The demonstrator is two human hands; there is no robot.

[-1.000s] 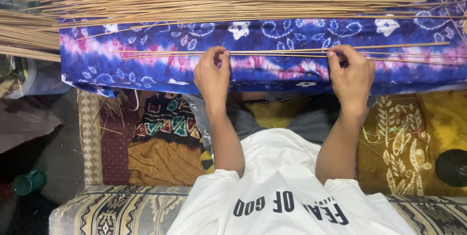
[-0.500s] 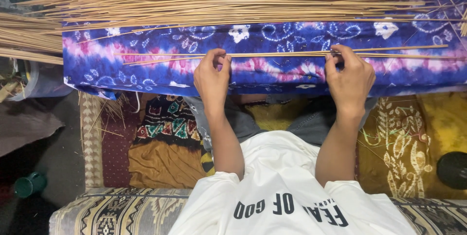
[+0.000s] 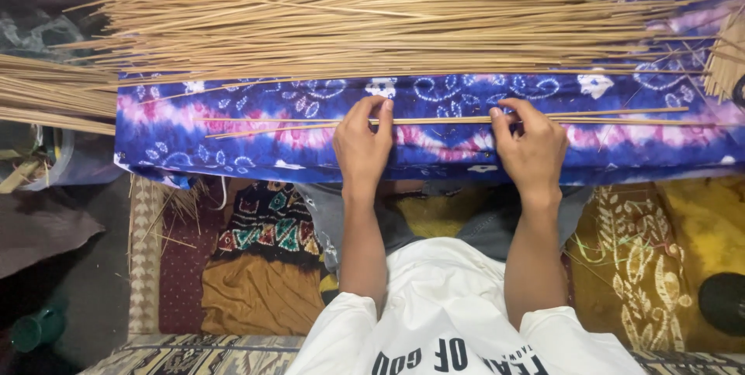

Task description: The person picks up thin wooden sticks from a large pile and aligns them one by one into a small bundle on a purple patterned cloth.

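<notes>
Bamboo sticks (image 3: 466, 120) pinched by left hand (image 3: 362, 145) and right hand (image 3: 532, 150) – thin, they could snap or roll off the blue cloth (image 3: 233, 138).

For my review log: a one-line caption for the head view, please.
Left hand and right hand pinch a few thin sticks on a blue-and-pink patterned cloth, below a large stick pile.

No packages, labels, signs or screens anywhere near the grip. Only lettering in view: black print across the white T-shirt (image 3: 458, 321), below both forearms, well back from where the fingers pinch; wording left unread.
</notes>
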